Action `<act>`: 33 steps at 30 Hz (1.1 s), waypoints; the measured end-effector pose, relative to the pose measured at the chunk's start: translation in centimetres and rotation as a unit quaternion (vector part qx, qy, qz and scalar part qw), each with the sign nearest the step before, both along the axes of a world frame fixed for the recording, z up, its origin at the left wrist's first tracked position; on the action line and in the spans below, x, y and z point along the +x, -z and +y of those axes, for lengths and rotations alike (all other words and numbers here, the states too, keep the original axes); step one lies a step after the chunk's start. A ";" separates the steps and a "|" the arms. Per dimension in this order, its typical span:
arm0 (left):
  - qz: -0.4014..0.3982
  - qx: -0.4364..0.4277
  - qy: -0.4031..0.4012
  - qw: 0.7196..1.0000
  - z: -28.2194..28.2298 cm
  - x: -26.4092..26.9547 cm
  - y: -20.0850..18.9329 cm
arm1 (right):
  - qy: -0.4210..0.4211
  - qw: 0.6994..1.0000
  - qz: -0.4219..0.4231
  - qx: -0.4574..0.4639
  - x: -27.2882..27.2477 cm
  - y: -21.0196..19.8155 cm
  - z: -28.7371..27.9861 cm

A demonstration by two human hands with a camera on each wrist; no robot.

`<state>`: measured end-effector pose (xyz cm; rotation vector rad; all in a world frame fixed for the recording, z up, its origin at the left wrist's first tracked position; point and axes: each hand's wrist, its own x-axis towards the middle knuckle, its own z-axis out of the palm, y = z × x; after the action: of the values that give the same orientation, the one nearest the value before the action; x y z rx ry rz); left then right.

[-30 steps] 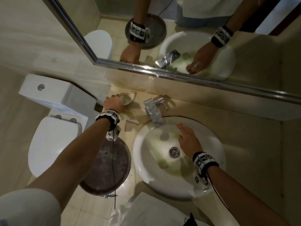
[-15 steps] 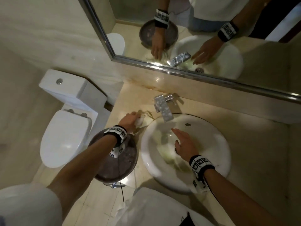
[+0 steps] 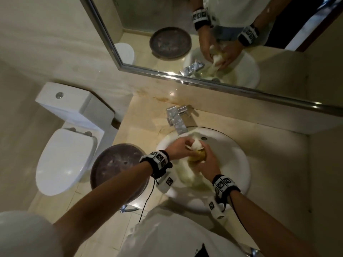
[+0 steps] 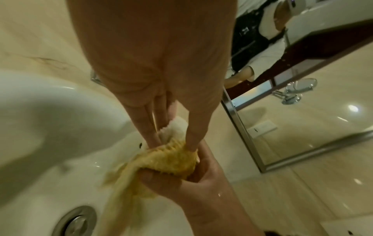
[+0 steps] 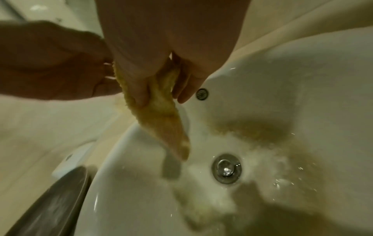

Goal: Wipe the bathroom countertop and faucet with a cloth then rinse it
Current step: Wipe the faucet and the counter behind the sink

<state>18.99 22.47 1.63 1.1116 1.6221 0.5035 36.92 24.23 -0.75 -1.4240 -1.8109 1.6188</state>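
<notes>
A yellow and white cloth is bunched between both hands over the white sink basin. My left hand pinches its white upper end between fingers and thumb. My right hand grips the yellow middle, and a tail of cloth hangs down toward the drain. The chrome faucet stands just behind the hands on the beige countertop; I see no water stream from it. Wet smears lie in the basin.
A large mirror runs along the back wall. A white toilet stands at the left, with a round dark bin lid between it and the counter. The counter stretches to the right of the sink.
My left hand carried the cloth from the counter's back left corner into the basin. My right hand rose from the basin floor and took hold of the cloth too.
</notes>
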 end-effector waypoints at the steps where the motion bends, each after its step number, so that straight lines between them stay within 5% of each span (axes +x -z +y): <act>1: -0.013 -0.004 0.017 1.000 0.2 0.7 0.0 | 0.026 0.999 0.011 -0.016 0.9 -0.1 0.4; 5: 0.039 0.012 0.062 0.997 1.3 2.0 0.1 | 0.071 0.997 -0.015 0.012 4.7 1.0 2.9; 8: 0.150 0.024 0.072 0.986 1.4 0.3 0.4 | 0.168 0.983 -0.057 0.044 7.8 1.9 6.2; 12: 0.337 0.003 0.154 0.929 -0.3 -3.3 1.0 | 0.301 0.942 -0.118 0.090 11.1 2.9 11.7; 16: 0.389 -0.021 0.202 0.899 -2.2 -6.1 1.8 | 0.368 0.913 -0.146 0.096 12.6 3.8 15.2; 22: 0.376 -0.059 0.251 0.890 -4.1 -7.7 3.1 | 0.241 0.939 -0.237 0.061 12.3 10.6 17.2; 27: 0.330 -0.039 0.255 0.908 -4.9 -8.9 4.3 | 0.166 0.955 -0.224 0.103 5.4 6.4 16.4; 33: 0.297 -0.028 0.245 0.923 -5.2 -9.8 4.6 | 0.057 0.970 -0.198 0.132 -2.2 6.7 17.6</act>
<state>9.24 17.30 -2.93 1.6647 1.7480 -0.2383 34.69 41.81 -7.45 -1.7743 -2.0162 1.0408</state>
